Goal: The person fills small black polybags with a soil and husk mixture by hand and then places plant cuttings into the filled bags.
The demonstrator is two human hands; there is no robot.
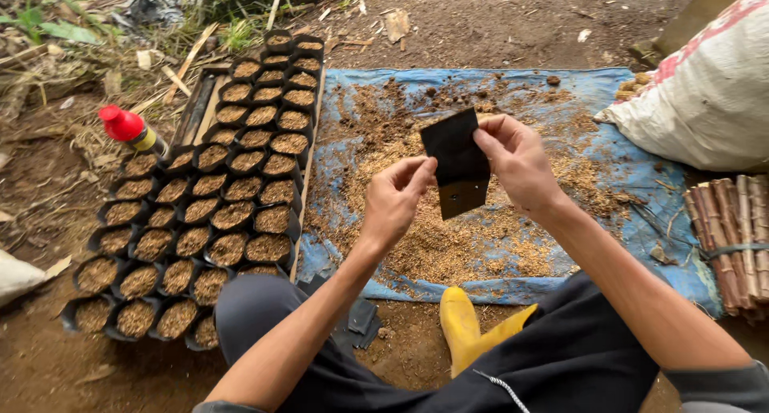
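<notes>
The fingers [490, 137] of the right hand [517, 161] are pinching the top corner of a flat black plastic bag [458, 166], while the left hand [395, 198] is nipping its near edge between thumb and forefinger — both closed on it, holding it up in the air above the blue tarp [641, 181]. It looks as though the two grips are rubbing the sheet's sides apart to open the mouth. Below it, a loose heap of brown husk mix [448, 237] is lying spread across the tarp. To the left, rows of filled black bags [232, 189] are standing packed upright on the ground, leaning on one another — a red-capped bottle [128, 127] is lying beside them.
</notes>
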